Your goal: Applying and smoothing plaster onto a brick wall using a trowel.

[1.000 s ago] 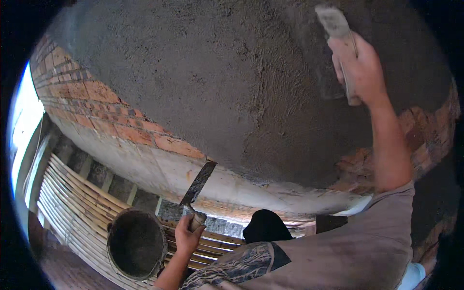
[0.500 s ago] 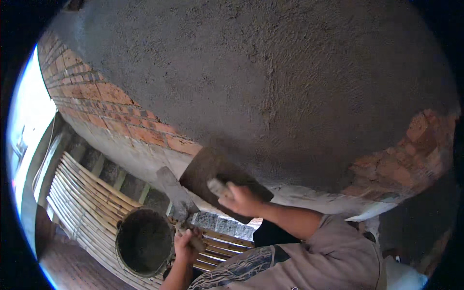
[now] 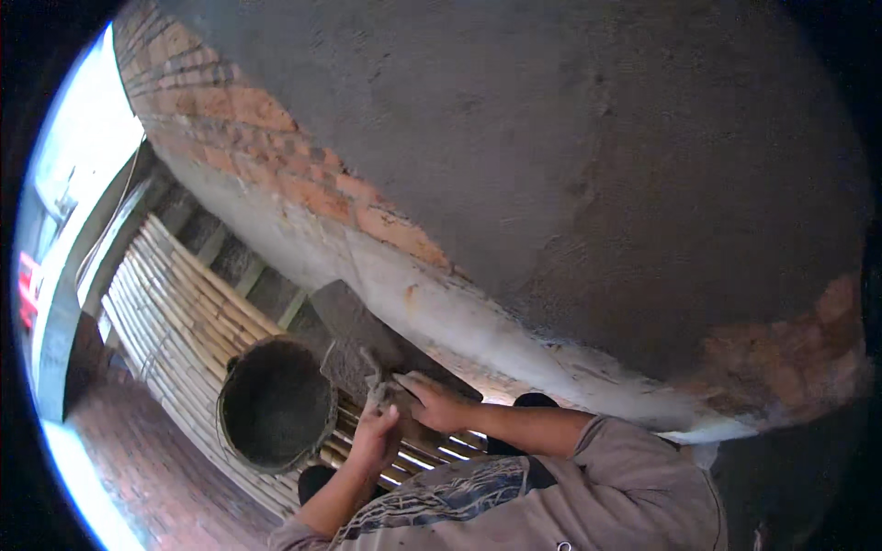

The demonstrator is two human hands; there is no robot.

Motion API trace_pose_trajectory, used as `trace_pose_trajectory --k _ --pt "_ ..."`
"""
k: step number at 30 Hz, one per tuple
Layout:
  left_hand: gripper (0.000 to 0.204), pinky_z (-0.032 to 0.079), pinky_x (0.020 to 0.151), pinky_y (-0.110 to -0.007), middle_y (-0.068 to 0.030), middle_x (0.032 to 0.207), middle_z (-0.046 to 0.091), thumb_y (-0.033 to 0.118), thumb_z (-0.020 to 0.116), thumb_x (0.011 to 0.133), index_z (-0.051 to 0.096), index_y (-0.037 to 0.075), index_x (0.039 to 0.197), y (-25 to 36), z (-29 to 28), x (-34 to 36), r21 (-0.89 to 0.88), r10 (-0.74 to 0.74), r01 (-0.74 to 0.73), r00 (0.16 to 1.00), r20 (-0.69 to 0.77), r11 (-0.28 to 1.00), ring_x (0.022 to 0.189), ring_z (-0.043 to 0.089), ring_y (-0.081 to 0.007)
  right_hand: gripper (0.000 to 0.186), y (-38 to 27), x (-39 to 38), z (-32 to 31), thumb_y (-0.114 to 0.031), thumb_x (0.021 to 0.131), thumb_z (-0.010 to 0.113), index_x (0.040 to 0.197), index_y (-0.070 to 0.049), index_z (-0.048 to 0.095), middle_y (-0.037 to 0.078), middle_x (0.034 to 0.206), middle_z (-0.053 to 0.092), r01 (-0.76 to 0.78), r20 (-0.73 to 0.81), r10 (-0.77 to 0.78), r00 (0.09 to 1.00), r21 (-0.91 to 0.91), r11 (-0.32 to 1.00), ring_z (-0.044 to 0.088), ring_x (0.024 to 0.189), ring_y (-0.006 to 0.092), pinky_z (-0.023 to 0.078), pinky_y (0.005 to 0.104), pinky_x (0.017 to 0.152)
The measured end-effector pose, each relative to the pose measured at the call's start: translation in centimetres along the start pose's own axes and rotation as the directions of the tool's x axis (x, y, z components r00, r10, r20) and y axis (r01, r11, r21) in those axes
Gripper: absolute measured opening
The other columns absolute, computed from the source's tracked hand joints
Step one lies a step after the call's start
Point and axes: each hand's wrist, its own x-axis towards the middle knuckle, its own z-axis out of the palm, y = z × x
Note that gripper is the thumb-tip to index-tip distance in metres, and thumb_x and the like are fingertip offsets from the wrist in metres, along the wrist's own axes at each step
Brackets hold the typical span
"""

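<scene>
In front of my body, close together, are my two hands. My left hand [image 3: 375, 439] is closed round the handle of a bricklaying trowel [image 3: 345, 369], whose blade is coated with grey mortar. My right hand [image 3: 439, 406] grips the handle of a flat rectangular plastering float [image 3: 390, 335], held just below the wall. The trowel blade overlaps the float's near side; whether they touch I cannot tell. Left of my left hand stands a black bucket [image 3: 278, 404] with dark mortar inside. Ahead rises a wall with wet grey plaster [image 3: 551, 165] over most of it.
Bare brick [image 3: 266, 133] shows along the wall's left side, with another rough brick patch [image 3: 790, 349] at the right. A pale band [image 3: 441, 303] runs along the wall's lower part. Bamboo poles [image 3: 184, 303] form a platform under the bucket. A brick surface [image 3: 138, 459] lies lower left.
My right hand has drawn the float down off the plastered wall to the trowel. My left hand has risen slightly with the trowel. The view has shifted, so the wall appears further right.
</scene>
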Motion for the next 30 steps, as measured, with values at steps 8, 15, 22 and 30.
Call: trace_pose_trajectory --k 8,15,22,30 --pt "0.048 0.04 0.082 -0.027 -0.0084 0.105 0.055 0.012 0.065 0.078 0.044 0.005 0.121 -0.3 -1.9 0.7 0.072 0.057 -0.056 0.998 -0.008 0.996 0.091 0.052 -0.0176 0.058 -2.2 0.1 1.9 -0.016 0.067 0.062 0.12 -0.001 0.044 0.018 0.123 0.045 0.243 0.017 -0.242 0.97 -0.055 0.968 0.043 0.112 0.0347 0.036 0.0394 0.094" --pt "0.05 0.04 0.083 -0.027 -0.0085 0.106 0.054 0.012 0.065 0.076 0.044 0.005 0.121 -0.9 -1.2 1.3 0.195 0.072 -0.067 0.997 -0.015 0.978 0.092 0.052 -0.0176 0.056 -2.3 -0.2 0.3 -0.012 0.067 0.064 0.12 -0.002 0.046 0.016 0.128 0.04 0.21 -0.003 -0.21 0.978 -0.019 0.978 0.044 0.112 0.0319 0.035 0.0365 0.094" --pt "0.048 0.041 0.081 -0.027 -0.0085 0.105 0.054 0.008 0.064 0.075 0.045 0.004 0.119 -1.6 -0.7 1.0 0.2 0.052 -0.054 0.999 0.017 0.978 0.089 0.052 -0.0178 0.061 -1.4 -1.1 -0.8 -0.019 0.067 0.068 0.12 -0.002 0.045 0.018 0.125 0.042 0.276 0.011 -0.277 0.961 -0.133 0.952 0.044 0.112 0.0328 0.036 0.0383 0.094" --pt "0.048 0.041 0.078 -0.027 -0.0082 0.101 0.055 0.006 0.065 0.074 0.045 0.003 0.117 -1.5 0.4 0.4 0.132 -0.019 0.015 0.999 0.027 0.991 0.087 0.052 -0.0175 0.054 -1.6 -2.0 -3.1 -0.02 0.073 0.067 0.118 -0.001 0.044 0.015 0.12 0.046 0.189 -0.048 -0.183 0.982 0.174 0.966 0.05 0.101 0.0265 0.041 0.0342 0.086"
